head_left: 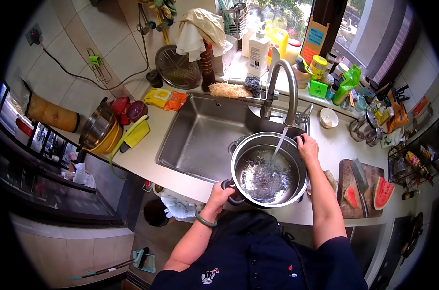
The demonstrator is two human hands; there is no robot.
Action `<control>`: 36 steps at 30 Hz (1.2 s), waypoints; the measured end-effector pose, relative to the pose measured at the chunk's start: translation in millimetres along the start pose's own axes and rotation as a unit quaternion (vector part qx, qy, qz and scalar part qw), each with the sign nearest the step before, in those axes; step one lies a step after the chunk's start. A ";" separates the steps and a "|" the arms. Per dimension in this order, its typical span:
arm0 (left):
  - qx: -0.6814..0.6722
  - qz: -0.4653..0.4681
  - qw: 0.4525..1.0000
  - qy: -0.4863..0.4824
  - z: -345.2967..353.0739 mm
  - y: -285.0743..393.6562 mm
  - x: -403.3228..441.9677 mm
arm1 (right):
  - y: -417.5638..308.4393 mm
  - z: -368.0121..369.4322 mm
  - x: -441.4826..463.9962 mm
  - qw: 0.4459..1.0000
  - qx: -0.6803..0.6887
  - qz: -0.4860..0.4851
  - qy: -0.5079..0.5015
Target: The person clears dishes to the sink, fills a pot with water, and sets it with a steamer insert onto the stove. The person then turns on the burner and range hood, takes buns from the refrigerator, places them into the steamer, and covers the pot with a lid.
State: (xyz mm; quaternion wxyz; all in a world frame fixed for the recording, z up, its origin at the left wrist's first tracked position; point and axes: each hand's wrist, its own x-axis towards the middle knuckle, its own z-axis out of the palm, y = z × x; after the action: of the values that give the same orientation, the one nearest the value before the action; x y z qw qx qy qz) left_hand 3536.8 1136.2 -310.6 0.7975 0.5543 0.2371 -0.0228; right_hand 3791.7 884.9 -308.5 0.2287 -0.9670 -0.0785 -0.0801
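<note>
The tap (292,82) arches over the pot (301,170), its stream (280,141) falling into the water inside, so the spout stands directly above the open top. Behind the sink, a fibrous pad (229,90) and a dark scourer (252,86) lie beside the tap's base, with a white bottle (259,54) and jars on the sill beyond. A white bowl (328,117) sits to the right of the tap. Further right, a board (346,180) carries a knife (360,178) between a small piece of melon (351,197) and a larger wedge (384,192). To the left of the sink are a yellow packet (157,98), a green cloth (138,134) and a steel bowl (94,126) stacked with a yellow basin (114,141). The left hand (221,194), below a green bangle (206,220), is closed round the pot's near-left black handle; the right hand (308,148) has its fingers curled over the opposite handle, at the far-right rim. The pot is over the front right part of the steel sink (195,140); whether it rests on the edge is hidden. The pale bench (144,155) runs along both sides of the sink, under a bright window (289,17) and tiled walls (79,46), and a dustpan (149,263) stands low at left.
</note>
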 end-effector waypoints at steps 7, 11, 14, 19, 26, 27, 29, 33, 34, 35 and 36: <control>0.012 0.012 1.000 -0.011 -1.8 0.7 -1.0 | 1.9 -0.5 -2.3 1.000 0.007 -0.008 0.017; 0.011 0.006 1.000 -0.009 -0.5 2.7 -2.2 | 3.4 1.0 -2.4 1.000 0.011 -0.008 0.021; 0.008 0.011 1.000 -0.008 0.6 3.1 -2.5 | 5.0 2.5 -2.3 1.000 0.010 -0.014 0.026; 0.003 0.015 1.000 -0.009 0.8 2.8 -2.4 | 6.0 3.2 -1.2 1.000 0.001 -0.016 0.024; 0.022 0.018 1.000 0.005 -3.4 -3.2 0.6 | 1.7 -2.7 -4.7 1.000 0.011 -0.011 0.027; 0.025 0.018 0.999 0.008 -3.4 -3.2 0.6 | 0.7 -4.1 -5.5 1.000 0.016 -0.008 0.026; 0.028 0.019 0.999 0.009 -3.1 -2.2 -0.1 | 0.8 -4.2 -5.8 0.999 0.013 -0.009 0.030; 0.026 0.022 0.999 0.007 -3.8 -3.0 0.9 | 2.6 -3.9 -6.7 0.999 0.020 -0.012 0.036; 0.027 0.021 0.999 0.007 -3.4 -2.7 0.7 | 2.6 -3.8 -6.8 0.999 0.020 -0.012 0.036; 0.033 0.024 0.999 0.013 -1.0 0.6 -1.1 | 3.0 -3.9 -7.3 0.999 0.021 -0.010 0.037; 0.038 0.027 0.999 0.018 0.5 2.4 -2.1 | 3.7 -4.1 -8.2 0.999 0.021 -0.007 0.038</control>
State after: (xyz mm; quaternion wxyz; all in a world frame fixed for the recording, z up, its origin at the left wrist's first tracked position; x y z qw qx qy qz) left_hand 3535.9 1136.2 -307.5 0.7716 0.5908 0.2357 -0.0002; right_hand 3783.9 878.7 -308.0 0.2511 -0.9577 -0.0784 -0.1164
